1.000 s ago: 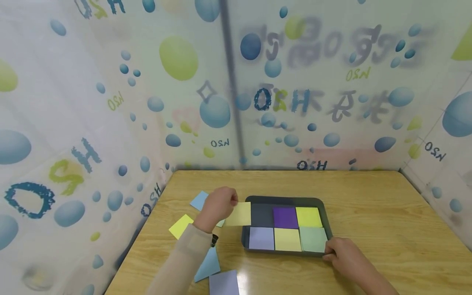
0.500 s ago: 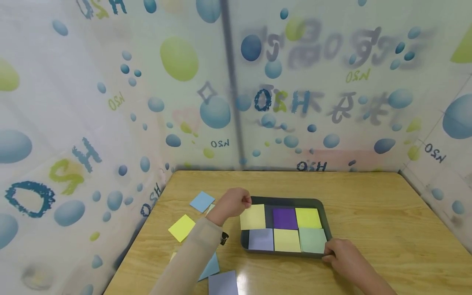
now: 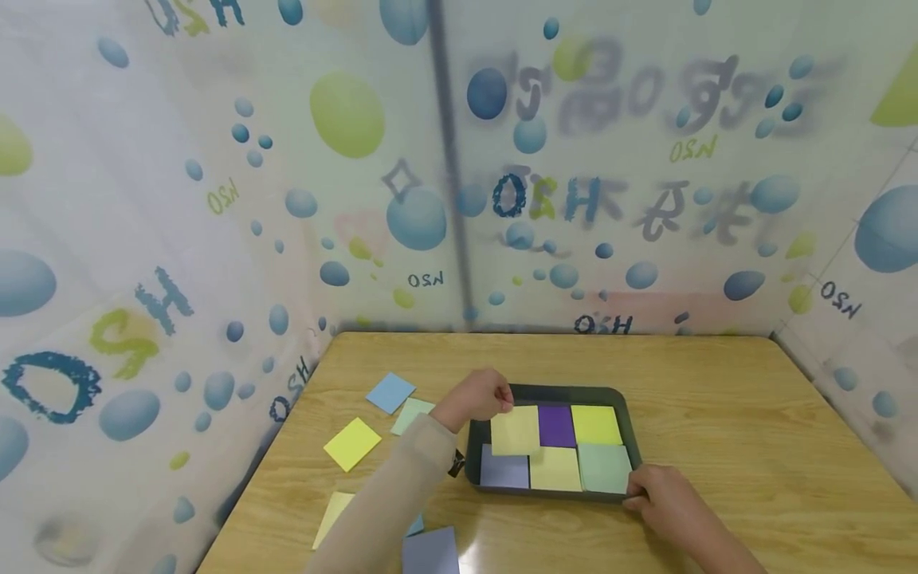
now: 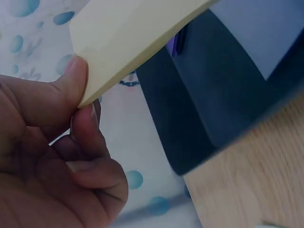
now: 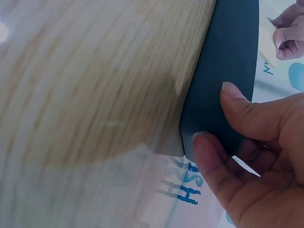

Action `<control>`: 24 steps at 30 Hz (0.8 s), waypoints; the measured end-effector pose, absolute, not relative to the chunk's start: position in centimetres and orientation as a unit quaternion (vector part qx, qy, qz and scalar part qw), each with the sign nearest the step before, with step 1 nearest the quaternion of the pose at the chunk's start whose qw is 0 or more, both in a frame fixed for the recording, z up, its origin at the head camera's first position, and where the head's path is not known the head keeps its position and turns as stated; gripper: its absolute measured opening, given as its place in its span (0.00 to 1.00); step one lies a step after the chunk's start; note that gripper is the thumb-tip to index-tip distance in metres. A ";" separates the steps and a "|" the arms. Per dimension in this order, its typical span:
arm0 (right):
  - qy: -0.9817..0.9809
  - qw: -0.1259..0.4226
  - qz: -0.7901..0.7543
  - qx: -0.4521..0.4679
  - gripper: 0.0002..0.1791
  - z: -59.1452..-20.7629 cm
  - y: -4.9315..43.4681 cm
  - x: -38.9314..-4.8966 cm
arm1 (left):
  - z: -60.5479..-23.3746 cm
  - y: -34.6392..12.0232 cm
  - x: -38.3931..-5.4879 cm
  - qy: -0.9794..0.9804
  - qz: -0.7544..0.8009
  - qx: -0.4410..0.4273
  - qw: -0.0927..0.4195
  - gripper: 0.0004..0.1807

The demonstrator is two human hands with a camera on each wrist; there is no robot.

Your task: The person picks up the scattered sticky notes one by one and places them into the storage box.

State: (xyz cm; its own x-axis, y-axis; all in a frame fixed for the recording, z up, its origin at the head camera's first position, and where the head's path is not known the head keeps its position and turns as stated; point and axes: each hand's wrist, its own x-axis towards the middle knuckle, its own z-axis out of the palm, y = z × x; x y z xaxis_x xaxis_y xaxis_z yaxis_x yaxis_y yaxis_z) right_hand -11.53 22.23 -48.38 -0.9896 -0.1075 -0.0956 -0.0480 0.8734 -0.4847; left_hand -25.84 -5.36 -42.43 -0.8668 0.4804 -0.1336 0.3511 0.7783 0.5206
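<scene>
My left hand [image 3: 479, 396] pinches a pale yellow sticky-note pad [image 3: 515, 431] by one corner, thumb against fingertips. The pad is over the back left part of a dark grey tray [image 3: 574, 394]. In the left wrist view the pad [image 4: 123, 42] tilts above the tray. Inside the tray lie a purple pad [image 3: 556, 426], a bright yellow pad [image 3: 597, 425], a lavender pad [image 3: 504, 467], a second pale yellow pad [image 3: 555, 470] and a pale green pad [image 3: 605, 469]. My right hand [image 3: 663, 498] grips the tray's front right corner between thumb and fingers.
Left of the tray, loose pads lie on the wooden table [image 3: 717, 399]: blue [image 3: 390, 392], pale green [image 3: 412, 415], bright yellow [image 3: 352, 444], pale yellow [image 3: 333, 514] and lavender [image 3: 431, 551]. My left sleeve partly covers another blue one. A patterned curtain [image 3: 574, 159] stands behind the table.
My left hand has carried the pale yellow pad rightward, from beside the tray's left edge to above its back left part. My right hand stays on the tray corner.
</scene>
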 end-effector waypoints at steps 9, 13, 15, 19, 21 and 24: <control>0.964 0.061 -0.255 -0.037 0.12 -48.5 22.3 -11.6 | -42.8 -3.6 -25.7 0.932 0.241 0.231 0.140 0.06; 0.964 0.055 -0.258 -0.041 0.13 -48.6 22.4 -11.4 | -42.9 -2.8 -25.9 0.929 0.245 0.228 0.158 0.06; 0.964 0.050 -0.257 -0.043 0.13 -48.6 22.4 -11.4 | -42.8 -2.4 -25.9 0.926 0.250 0.226 0.168 0.06; 0.965 0.036 -0.255 -0.053 0.14 -48.7 22.4 -11.2 | -42.9 -1.8 -25.9 0.922 0.256 0.226 0.184 0.05; 0.965 0.027 -0.254 -0.060 0.14 -48.7 22.4 -11.1 | -43.1 -1.6 -25.9 0.919 0.257 0.230 0.190 0.05; 0.965 0.023 -0.252 -0.063 0.14 -48.7 22.4 -11.1 | -43.4 -1.3 -26.0 0.918 0.246 0.244 0.194 0.04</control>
